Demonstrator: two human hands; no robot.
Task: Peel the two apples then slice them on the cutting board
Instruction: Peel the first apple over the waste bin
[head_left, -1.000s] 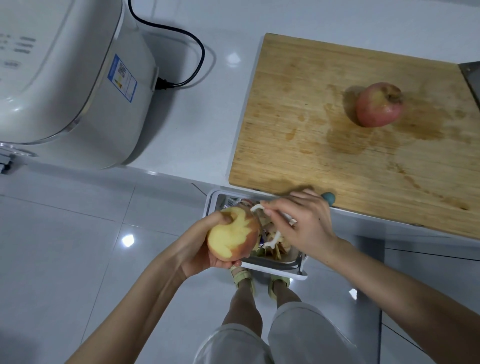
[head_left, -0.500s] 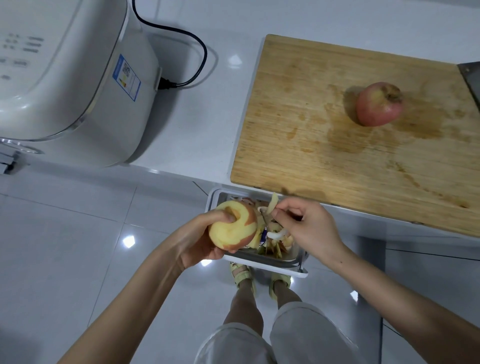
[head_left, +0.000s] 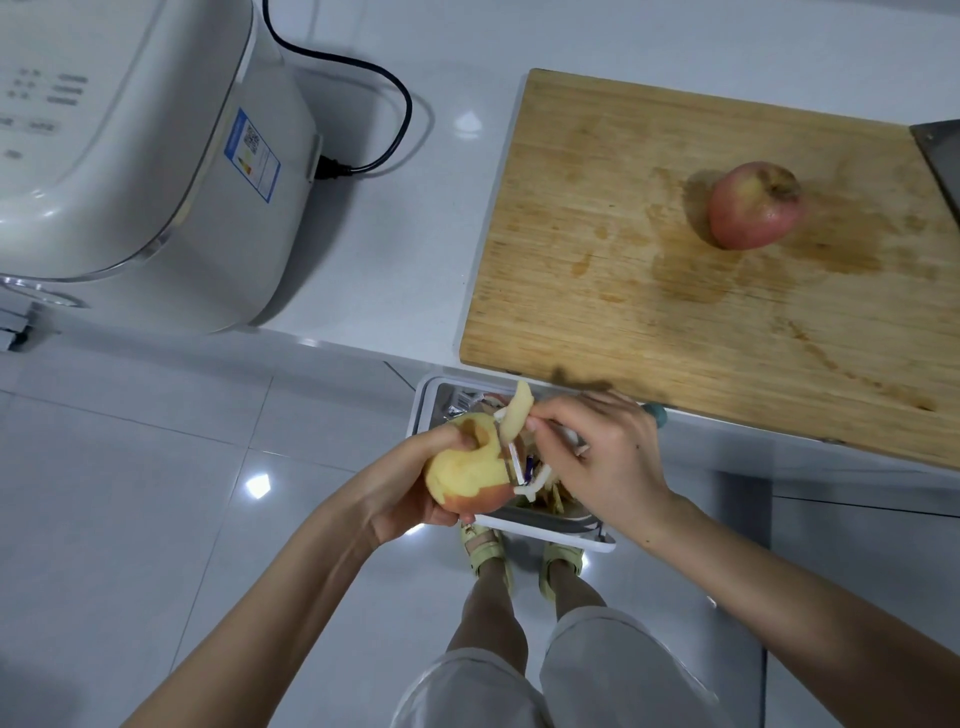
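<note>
**First apple being peeled over the scrap bin**

A partly peeled apple (head_left: 470, 467), matt pale yellow where the flesh is bared and smooth red along its lower edge, is being held out past the counter edge, above the open bin. It is being gripped by the left hand (head_left: 402, 488), with fingers and thumb curled round its near side. A slim white-handled peeler with a metal blade (head_left: 513, 457) is being pressed against the apple's right flank by the right hand (head_left: 610, 462), whose fingers are being pinched together on the handle. A thin curl of peel (head_left: 519, 410) is being lifted off at the top of the blade.

The bared flesh is judged to be wet and slippery, so the apple could be lost from the grip while being turned and dropped among the scraps. The left thumb is being held close to the blade's path and could be nicked by an overlong stroke. Peel could also be flicked past the rim onto the glossy pale floor tiles (head_left: 156, 493).

Peelings are being caught in the white-rimmed rectangular bin (head_left: 545, 536). The second apple (head_left: 753, 205), round, red and unpeeled, is being left on the rectangular wooden cutting board (head_left: 623, 322), grainy and marked with damp stains, well apart from both hands. The board is being carried by a glossy white counter (head_left: 395, 249), beside a rounded white plastic appliance (head_left: 156, 156) with a black cord (head_left: 363, 78)
</note>
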